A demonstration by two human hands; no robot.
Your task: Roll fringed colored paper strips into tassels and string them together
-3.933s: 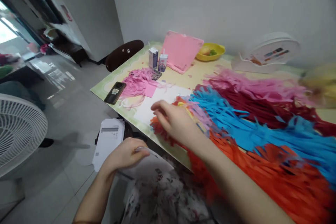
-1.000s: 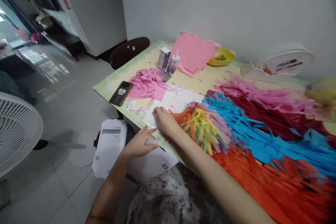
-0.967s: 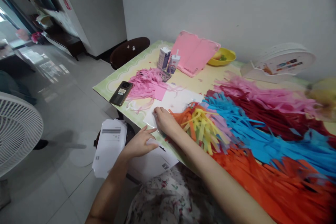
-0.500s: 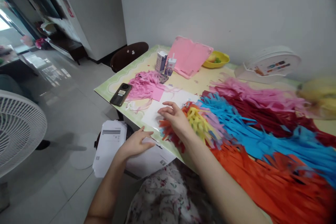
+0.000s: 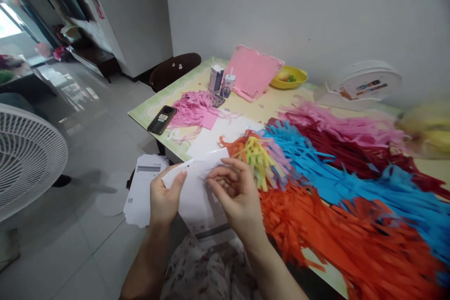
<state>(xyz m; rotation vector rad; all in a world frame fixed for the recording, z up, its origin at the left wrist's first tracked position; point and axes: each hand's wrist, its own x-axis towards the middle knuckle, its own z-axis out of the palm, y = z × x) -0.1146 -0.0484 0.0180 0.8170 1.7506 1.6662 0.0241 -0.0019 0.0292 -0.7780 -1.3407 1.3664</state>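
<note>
A flat white printed bag (image 5: pixel 202 197) is held up over my lap, its upper edge parted into two flaps and a grey printed band near its lower end. My left hand (image 5: pixel 165 194) is closed on its left side, thumb laid over the front. At the upper right edge, the curled fingers and thumb of my right hand (image 5: pixel 239 197) pinch the bag; the exact contact is partly hidden. Just beyond my right hand lies a mixed tassel bundle (image 5: pixel 258 154) of orange, yellow and lilac strips. A stack of similar white bags (image 5: pixel 142 192) rests below the table's edge, left of my left hand.
Orange (image 5: pixel 316 229), blue (image 5: pixel 316 159) and dark red fringes (image 5: pixel 316 136) cover the table's right side. Pink strips (image 5: pixel 191 108), a phone (image 5: pixel 162 119), drink cartons (image 5: pixel 216 78), a pink stand (image 5: pixel 253 75) and a yellow bowl (image 5: pixel 290 78) lie farther back. A fan (image 5: pixel 28 164) stands at left.
Both hands were apart, the left over the white bags and the right over the tassels. Now they have come together in front of me, with a white printed bag lifted between them.
</note>
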